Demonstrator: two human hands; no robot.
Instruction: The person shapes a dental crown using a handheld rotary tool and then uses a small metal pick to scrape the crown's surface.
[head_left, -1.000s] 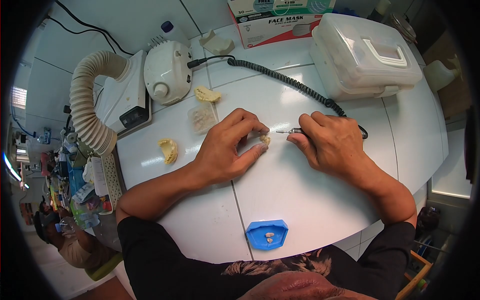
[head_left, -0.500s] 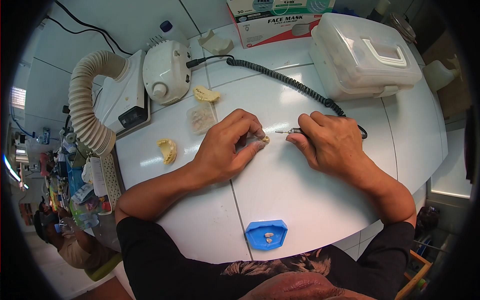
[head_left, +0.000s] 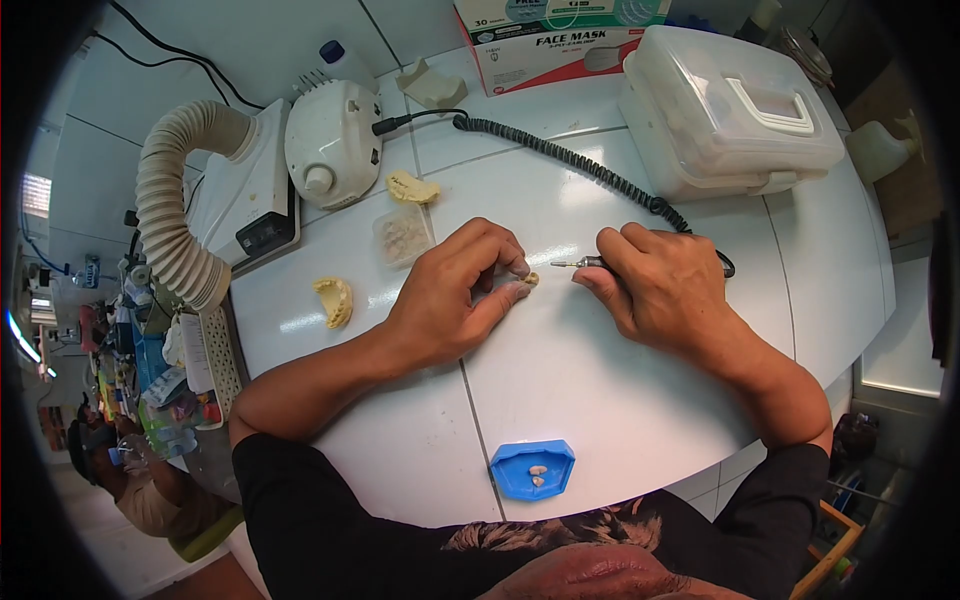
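My left hand (head_left: 465, 290) pinches a small yellowish piece (head_left: 532, 279) between thumb and fingertips, over the white tabletop. Facing it from the right, my right hand (head_left: 660, 285) is closed round a slim metal rotary handpiece (head_left: 592, 262). The tool's thin tip points left and stays a little apart from the piece. A black coiled cord (head_left: 570, 155) runs from the handpiece to a white control box (head_left: 332, 145). Left of my left hand lie a yellow dental cast (head_left: 334, 302), a second cast (head_left: 412, 187) and a clear small box (head_left: 402, 236).
Near the front edge sits a blue tray (head_left: 532, 488) with small pieces inside. A ribbed hose (head_left: 170, 200) arches at the left. Behind are a face mask box (head_left: 560, 55) and a translucent case (head_left: 730, 120). Another person (head_left: 150, 490) is at the far left.
Both of my hands hold almost the same positions. At the far left, the other person's arm and head have shifted slightly.
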